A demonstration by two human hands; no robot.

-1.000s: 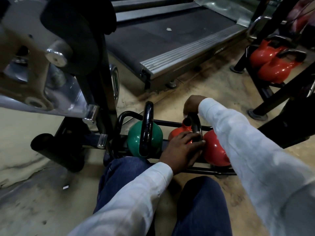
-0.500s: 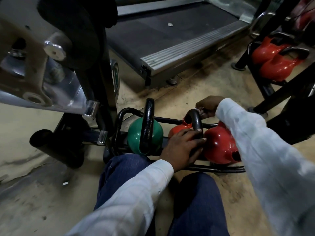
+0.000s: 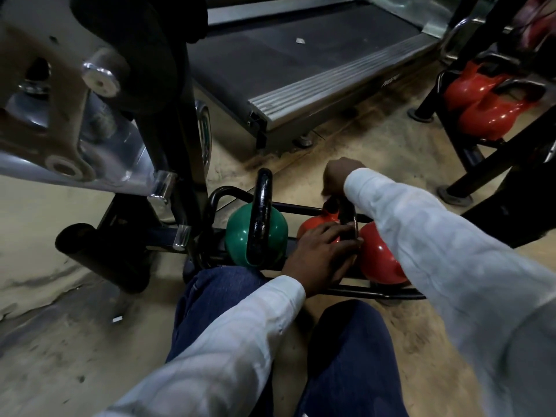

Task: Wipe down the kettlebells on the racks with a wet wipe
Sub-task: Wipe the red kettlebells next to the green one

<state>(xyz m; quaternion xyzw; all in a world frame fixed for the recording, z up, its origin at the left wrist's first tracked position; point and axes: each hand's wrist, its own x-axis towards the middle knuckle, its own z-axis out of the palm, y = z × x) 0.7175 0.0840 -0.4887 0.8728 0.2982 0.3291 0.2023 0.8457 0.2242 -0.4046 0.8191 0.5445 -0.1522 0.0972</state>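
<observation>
Crouched over a low black metal rack (image 3: 376, 293) on the floor, with knees in blue jeans (image 3: 216, 296) just beside its near rail. Sitting on the right part of the rack: a shiny red round kettlebell (image 3: 379, 257) with a black loop handle (image 3: 349, 218). Holding the near leg of that handle with the left hand (image 3: 322, 257), fingers laid across it, thumb underneath, palm touching the red ball. Reaching past it with the right hand (image 3: 340, 176), bent down onto the top of the handle. Cannot tell if pinching a wipe there, with the fingers hidden under the hand. Long white sleeves (image 3: 451, 251) on both arms. On the left part of the rack, a green round kettlebell (image 3: 237, 236) with a tall black handle, upright and apart from the red one. Behind the rack, a grey and black treadmill (image 3: 316, 55). Left of the rack, a big silver and black weight machine (image 3: 60, 115). Far to the right of the rack, more red kettlebells (image 3: 487, 106) on another black stand.
</observation>
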